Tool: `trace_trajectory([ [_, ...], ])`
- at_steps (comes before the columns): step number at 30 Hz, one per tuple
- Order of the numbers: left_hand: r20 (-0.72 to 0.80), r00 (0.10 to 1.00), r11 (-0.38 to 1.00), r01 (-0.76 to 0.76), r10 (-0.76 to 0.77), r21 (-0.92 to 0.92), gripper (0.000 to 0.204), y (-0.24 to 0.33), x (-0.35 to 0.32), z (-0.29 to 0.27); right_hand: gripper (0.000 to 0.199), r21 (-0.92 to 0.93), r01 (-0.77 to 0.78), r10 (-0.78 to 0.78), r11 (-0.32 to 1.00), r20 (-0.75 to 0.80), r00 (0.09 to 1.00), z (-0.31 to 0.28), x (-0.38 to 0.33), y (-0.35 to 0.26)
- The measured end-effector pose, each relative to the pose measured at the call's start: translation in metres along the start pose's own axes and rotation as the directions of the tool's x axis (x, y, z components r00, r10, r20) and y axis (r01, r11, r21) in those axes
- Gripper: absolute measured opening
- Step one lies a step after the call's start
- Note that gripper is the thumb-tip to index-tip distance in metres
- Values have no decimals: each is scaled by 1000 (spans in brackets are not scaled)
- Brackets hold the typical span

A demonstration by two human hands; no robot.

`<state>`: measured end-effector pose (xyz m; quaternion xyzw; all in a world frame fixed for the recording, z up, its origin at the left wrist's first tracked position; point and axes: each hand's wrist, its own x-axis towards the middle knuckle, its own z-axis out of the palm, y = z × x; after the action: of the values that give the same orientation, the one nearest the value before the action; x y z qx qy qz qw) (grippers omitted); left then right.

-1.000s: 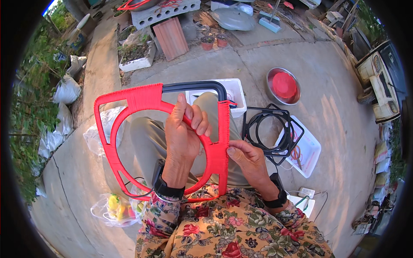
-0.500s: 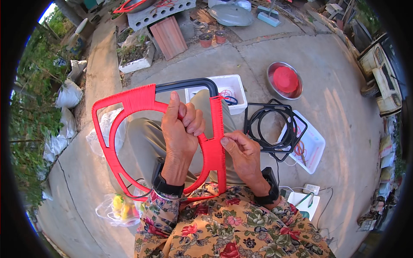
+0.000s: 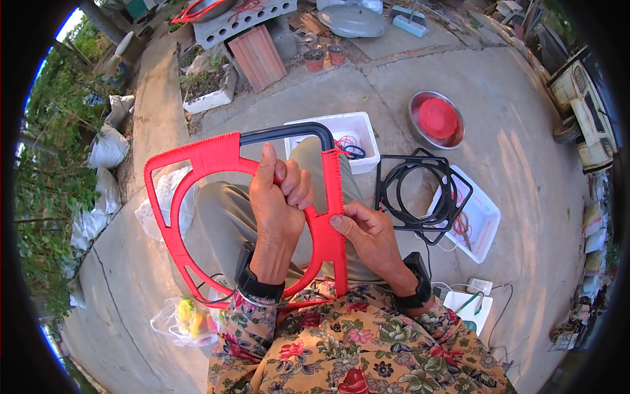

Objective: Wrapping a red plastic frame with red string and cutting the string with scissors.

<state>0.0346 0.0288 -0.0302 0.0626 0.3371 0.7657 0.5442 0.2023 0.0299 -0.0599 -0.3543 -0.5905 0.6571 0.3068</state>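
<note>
Upright over my lap is a square frame with a round inner ring [image 3: 218, 161], mostly wrapped in red cord. Bare black tubing [image 3: 279, 132] shows along its top right edge and corner. My left hand [image 3: 281, 197] is closed around the upper right of the ring, thumb pointing up. Against the frame's right side bar, my right hand [image 3: 369, 238] presses its thumb over the red wrapping, fingers curled behind the thumb. Whether a loose strand lies in that pinch cannot be made out.
To the right lie stacked black frames [image 3: 420, 190], partly over a white tray [image 3: 484, 223] with scissors. Ahead stand a white box [image 3: 371, 141] holding cord and a metal basin [image 3: 420, 134] with a red item. A plastic bag of yellow things [image 3: 187, 320] lies left.
My right thumb has moved left, from the side bar's edge onto its red wrapping. The left hand keeps its hold, and the whole view has shifted slightly.
</note>
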Motion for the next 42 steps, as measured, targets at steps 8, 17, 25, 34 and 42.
trace_trajectory([
  [8, -42, 999, 1000, -19, 20, 12, 45, 1, 1, 2, 20, 193, 48, -34, 980, -77, 996, 12, 6, 11],
  [17, -31, 999, 998, 26, -28, -63, 43, 3, 6, -9, 22, 77, -4, 1, 997, 39, 999, 6, 7, 0],
  [25, -32, 999, 998, 23, -26, -65, 43, 2, 4, -9, 22, 41, -58, 56, 997, 47, 997, 15, 12, 4],
  [34, -14, 1000, 998, 4, -5, -56, 43, 2, 3, -9, 22, 37, 22, -22, 999, -24, 999, 22, 16, 6],
  [42, -40, 998, 999, 37, -38, -23, 45, 5, 4, -14, 28, 34, -43, 37, 998, 165, 986, 5, 18, -5],
])
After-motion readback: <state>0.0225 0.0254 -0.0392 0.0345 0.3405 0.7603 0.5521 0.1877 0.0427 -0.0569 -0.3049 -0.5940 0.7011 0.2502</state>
